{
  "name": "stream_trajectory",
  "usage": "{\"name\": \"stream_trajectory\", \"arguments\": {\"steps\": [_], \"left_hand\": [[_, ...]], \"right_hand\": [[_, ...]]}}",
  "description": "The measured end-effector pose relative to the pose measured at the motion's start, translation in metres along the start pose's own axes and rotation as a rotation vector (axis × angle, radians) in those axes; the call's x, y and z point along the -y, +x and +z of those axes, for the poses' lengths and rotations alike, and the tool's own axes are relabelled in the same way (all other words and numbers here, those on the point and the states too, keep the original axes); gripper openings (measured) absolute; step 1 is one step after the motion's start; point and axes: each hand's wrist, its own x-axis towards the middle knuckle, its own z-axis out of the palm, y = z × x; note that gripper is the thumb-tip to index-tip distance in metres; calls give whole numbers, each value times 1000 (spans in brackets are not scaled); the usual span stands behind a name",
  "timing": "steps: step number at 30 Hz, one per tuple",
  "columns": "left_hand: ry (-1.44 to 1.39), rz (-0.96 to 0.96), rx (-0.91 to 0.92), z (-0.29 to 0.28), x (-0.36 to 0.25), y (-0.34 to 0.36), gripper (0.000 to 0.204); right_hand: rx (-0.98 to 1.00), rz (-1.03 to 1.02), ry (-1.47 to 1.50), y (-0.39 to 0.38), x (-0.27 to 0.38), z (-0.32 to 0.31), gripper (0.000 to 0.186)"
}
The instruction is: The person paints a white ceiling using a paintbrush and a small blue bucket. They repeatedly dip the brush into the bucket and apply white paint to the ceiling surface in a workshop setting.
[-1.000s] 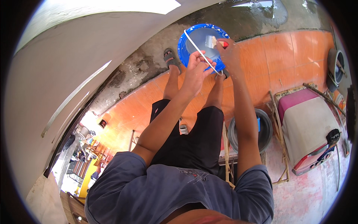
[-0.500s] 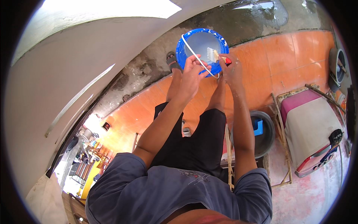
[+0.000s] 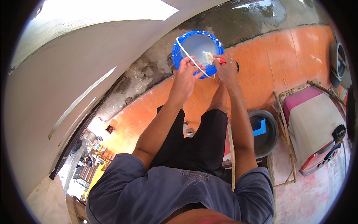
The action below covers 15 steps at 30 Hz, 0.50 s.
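A blue bucket (image 3: 220,45) with a white-spattered rim holds pale, whitish liquid and is between my feet. My left hand (image 3: 183,79) is at the bucket's near side, its fingers curled around the white handle (image 3: 185,51), which slants across the opening. In my right hand (image 3: 228,71) is a paintbrush (image 3: 208,57), gripped by its handle, which has a red part. The pale bristles point left over the bucket's opening, close to my left fingertips. Whether the bristles touch the liquid I cannot tell.
A pale wall (image 3: 93,56) curves along the left. Orange tiles (image 3: 257,63) border a wet concrete strip (image 3: 231,26). At right are a dark basin (image 3: 270,143) with a blue piece inside, a wooden frame (image 3: 285,138), a cloth-covered pink object (image 3: 313,115) and a grey bucket (image 3: 340,59).
The bucket, both hands and the brush sit slightly lower and further left in the picture, as the view shifts a little. Both grips look the same.
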Motion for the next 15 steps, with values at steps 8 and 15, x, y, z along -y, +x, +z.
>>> {"name": "stream_trajectory", "arguments": {"steps": [8,15], "left_hand": [[30,1,-13,-4,-3,-2,38],[34,-11,-65,-9,-5,-2,38]], "right_hand": [[-39,106,190,-7,-12,-6,15],[-46,531,508,-8,-30,-14,22]]}}
